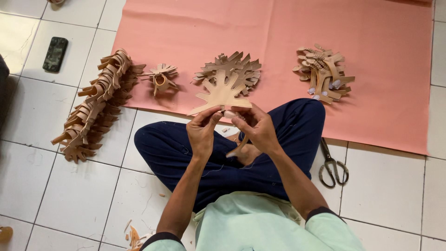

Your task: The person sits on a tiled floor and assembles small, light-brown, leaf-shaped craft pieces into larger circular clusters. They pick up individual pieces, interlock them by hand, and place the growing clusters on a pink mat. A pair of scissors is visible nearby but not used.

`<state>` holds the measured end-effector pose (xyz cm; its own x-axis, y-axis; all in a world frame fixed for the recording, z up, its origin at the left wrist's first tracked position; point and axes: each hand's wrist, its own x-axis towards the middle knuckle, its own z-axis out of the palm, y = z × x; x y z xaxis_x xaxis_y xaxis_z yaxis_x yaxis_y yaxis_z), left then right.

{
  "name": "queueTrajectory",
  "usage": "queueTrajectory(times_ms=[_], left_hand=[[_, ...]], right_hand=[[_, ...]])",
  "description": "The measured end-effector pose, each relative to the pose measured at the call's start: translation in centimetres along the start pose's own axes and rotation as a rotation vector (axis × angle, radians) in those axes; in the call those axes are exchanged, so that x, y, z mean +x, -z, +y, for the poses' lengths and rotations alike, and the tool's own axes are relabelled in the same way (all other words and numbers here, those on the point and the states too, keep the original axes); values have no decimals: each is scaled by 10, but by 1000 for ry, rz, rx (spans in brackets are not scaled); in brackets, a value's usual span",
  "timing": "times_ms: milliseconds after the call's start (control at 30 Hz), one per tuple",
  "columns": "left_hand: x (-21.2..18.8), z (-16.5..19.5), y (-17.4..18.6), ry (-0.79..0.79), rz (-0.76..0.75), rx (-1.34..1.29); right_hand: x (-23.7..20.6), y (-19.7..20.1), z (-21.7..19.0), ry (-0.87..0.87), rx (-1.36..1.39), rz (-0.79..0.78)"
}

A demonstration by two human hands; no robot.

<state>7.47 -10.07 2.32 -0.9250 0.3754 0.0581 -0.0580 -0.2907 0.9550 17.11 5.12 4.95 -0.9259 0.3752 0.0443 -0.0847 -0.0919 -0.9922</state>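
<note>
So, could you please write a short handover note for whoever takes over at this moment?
Left hand and right hand together pinch the base of one tan cut-out over the lap.
Flat cut-outs pile lies ahead on the pink sheet; one folded piece beside it.
Long folded row at left, small bundle at right.
Scissors on the floor, right.
Flat pile remains unfolded.

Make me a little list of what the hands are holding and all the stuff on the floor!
left hand: pinches the tan cut-out piece at its lower edge
right hand: pinches the same piece
long pile of cut-outs: on white tiles, left
pink sheet: bears three smaller piles
scissors: on tiles, right
dark phone: far left
</note>
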Motion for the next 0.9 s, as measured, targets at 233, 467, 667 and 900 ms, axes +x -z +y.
queueTrajectory(times_ms=[233,467,667,900], left_hand=[[-8,21,0,-57,-139,199],[-7,34,0,-55,-253,317],[5,27,10,129,-297,249],[3,15,-4,-59,-129,235]], right_hand=[[2,3,-13,181,-456,-19],[7,16,-17,546,-668,-116],[11,11,0,443,-773,-202],[23,25,0,30,-252,-292]])
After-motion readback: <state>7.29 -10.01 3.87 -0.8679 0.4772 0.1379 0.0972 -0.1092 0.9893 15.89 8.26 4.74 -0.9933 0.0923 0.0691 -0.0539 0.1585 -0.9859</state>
